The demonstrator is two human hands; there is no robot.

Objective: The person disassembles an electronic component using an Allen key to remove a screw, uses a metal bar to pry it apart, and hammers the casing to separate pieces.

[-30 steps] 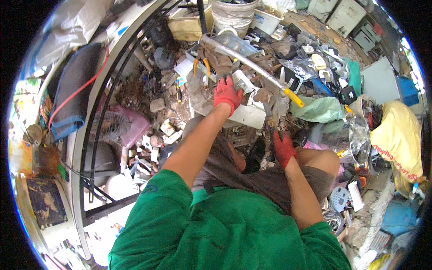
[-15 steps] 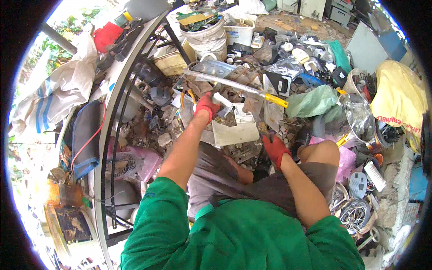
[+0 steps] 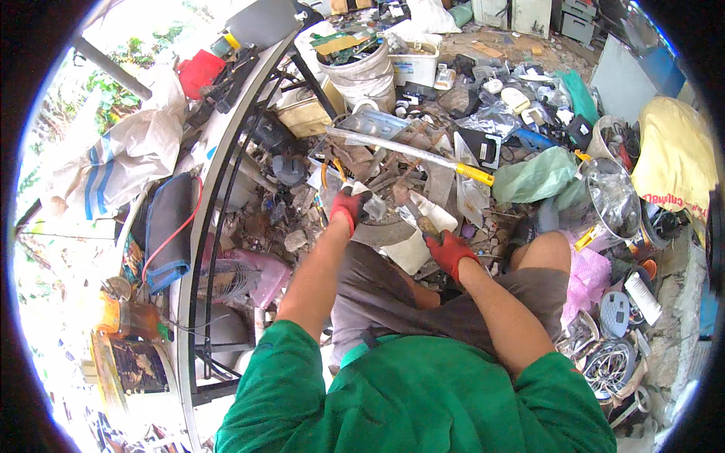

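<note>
My right hand (image 3: 451, 254), in a red glove, is closed round the handle of a hammer (image 3: 418, 214). The hammer slants up and left, its rusty-brown head over scrap in front of my knees. My left hand (image 3: 349, 205), also red-gloved, is closed at the edge of a whitish plastic piece (image 3: 371, 207); its fingers partly hide it. A white plastic casing (image 3: 408, 252) lies tilted between the hands, close to my legs. Just past my left hand is a pair of orange-yellow handles (image 3: 326, 174).
A white pole with a yellow grip (image 3: 474, 174) lies across the scrap ahead. Beyond stands a white bucket of circuit boards (image 3: 361, 81). A metal-framed table (image 3: 221, 143) curves along the left. A green plastic bag (image 3: 535, 175) and a clear-lined bin (image 3: 610, 200) stand at right.
My left hand has come down slightly with the whitish piece. The hammer has risen into view between the hands, and the white casing has tipped and shifted toward my legs.
</note>
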